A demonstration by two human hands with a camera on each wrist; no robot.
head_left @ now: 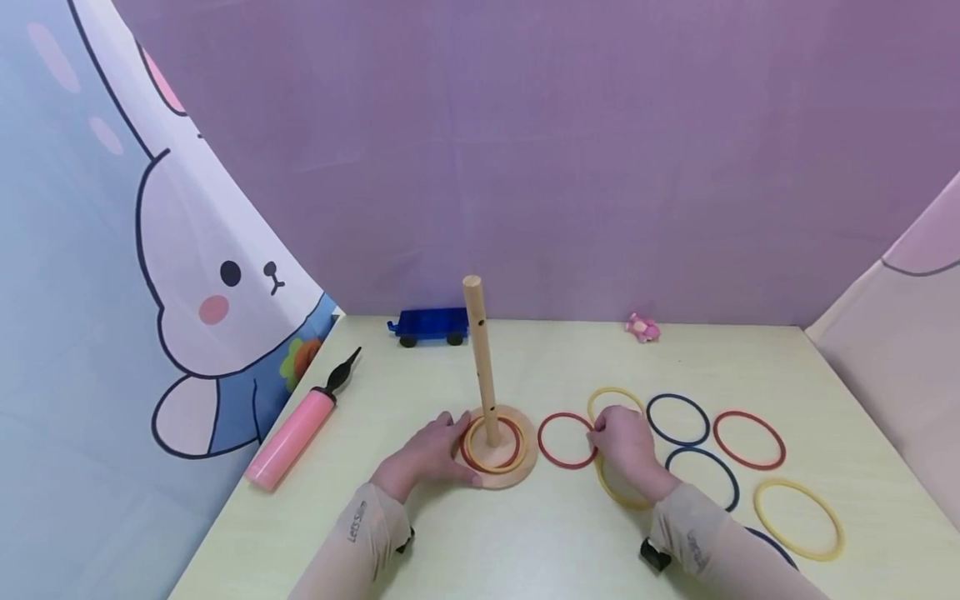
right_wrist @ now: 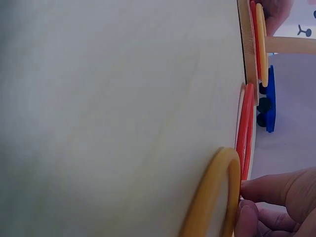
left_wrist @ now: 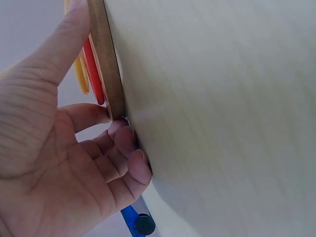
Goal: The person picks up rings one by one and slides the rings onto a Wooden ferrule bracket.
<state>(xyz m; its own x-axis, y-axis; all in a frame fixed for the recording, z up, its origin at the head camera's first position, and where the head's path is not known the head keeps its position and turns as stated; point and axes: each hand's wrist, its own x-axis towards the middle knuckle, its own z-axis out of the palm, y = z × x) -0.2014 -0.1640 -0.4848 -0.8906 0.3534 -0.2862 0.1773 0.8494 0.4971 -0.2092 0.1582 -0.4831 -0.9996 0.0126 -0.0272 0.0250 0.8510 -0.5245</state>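
My left hand [head_left: 433, 454] holds the left edge of a round wooden base, part of a ring-toss stand [head_left: 482, 358] with an upright peg. In the left wrist view the thumb lies over the base [left_wrist: 109, 64] and the fingers curl at its edge. A red ring [head_left: 517, 432] and a yellow ring [head_left: 495, 472] lie round the peg. To the right, my right hand [head_left: 626, 442] pinches the right edge of another red ring [head_left: 539, 440], which lies on the table. Two yellow rings, one farther [head_left: 615, 388] and one nearer [right_wrist: 202, 207], lie partly beneath that hand.
Blue rings [head_left: 678, 396], a red ring [head_left: 750, 412] and a yellow ring [head_left: 798, 482] lie on the right. A pink pump [head_left: 292, 437] is at the left edge. Behind stand a blue toy wagon [head_left: 431, 323] and a small pink toy [head_left: 642, 327], before a purple cloth [head_left: 570, 167].
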